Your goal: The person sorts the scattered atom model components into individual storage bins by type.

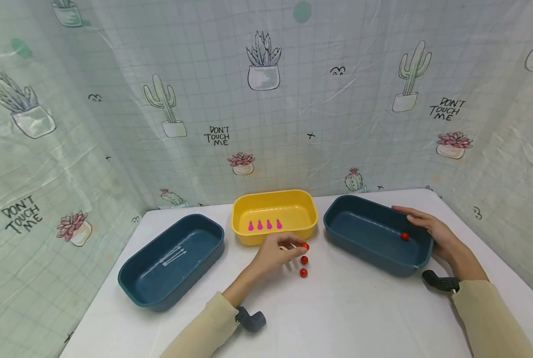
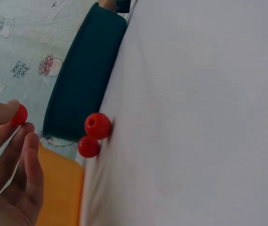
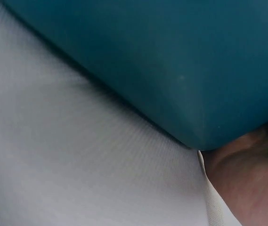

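Note:
My left hand [image 1: 273, 253] pinches a red bead [image 2: 20, 115] between thumb and fingertip, just in front of the yellow bin [image 1: 239, 238]. Two more red beads lie on the white table in a line below it, a middle one [image 1: 304, 259] and a nearer one [image 1: 304, 272]; a hole shows in one of them in the left wrist view. At the right, my right hand [image 1: 441, 236] holds the end of a dark blue bin [image 1: 369, 248], thumb over its rim and fingers along the outside. Inside that bin is one red bead [image 1: 404, 236].
Several pink pieces [image 1: 269, 224] stand in a row in the yellow bin. Another dark blue bin [image 1: 177, 288] at the left holds several thin white sticks [image 1: 173, 256]. A patterned curtain [image 1: 293, 124] hangs behind the table [image 1: 338, 318].

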Tool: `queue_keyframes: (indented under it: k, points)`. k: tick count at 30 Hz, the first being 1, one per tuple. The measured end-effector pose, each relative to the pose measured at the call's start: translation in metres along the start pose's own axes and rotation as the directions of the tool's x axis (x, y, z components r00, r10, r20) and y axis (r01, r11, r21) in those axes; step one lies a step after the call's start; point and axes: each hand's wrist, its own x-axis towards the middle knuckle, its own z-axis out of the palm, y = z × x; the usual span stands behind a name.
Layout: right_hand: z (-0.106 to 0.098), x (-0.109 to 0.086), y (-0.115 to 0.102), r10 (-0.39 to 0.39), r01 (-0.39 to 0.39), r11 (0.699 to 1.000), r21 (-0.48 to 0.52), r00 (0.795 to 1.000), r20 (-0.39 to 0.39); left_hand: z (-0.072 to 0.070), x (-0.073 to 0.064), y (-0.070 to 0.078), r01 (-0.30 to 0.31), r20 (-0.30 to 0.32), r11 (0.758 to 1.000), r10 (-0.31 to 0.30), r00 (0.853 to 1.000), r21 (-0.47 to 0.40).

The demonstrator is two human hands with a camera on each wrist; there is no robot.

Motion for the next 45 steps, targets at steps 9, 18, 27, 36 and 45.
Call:
queue_keyframes:
  k: [9,18,27,36,45]
  points:
    - [0.0,0.001,-0.004,0.015,-0.016,0.999,-0.045,1.0,-0.011,0.014,0.039,0.037,-0.047,0.008,0.999,0.047,0.999,-0.011]
    - [0.0,0.0,-0.003,0.006,-0.006,1.0,-0.001,1.0,0.001,0.041,0.073,0.054,-0.117,0.025,0.993,0.116,0.993,0.035]
    - [-0.002,0.002,-0.003,0.036,-0.038,0.997,-0.06,0.999,-0.031,0.066,0.101,0.056,-0.11,0.139,0.99,0.097,0.986,0.089]
    - [-0.001,0.001,-0.004,0.051,-0.054,0.996,-0.069,0.998,-0.042,0.081,0.128,0.065,-0.094,0.25,0.984,0.054,0.967,0.15]
    - [0.001,0.002,-0.005,0.067,-0.07,0.995,-0.067,0.996,-0.051,0.099,0.147,0.069,-0.04,0.308,0.989,-0.006,0.951,0.143]
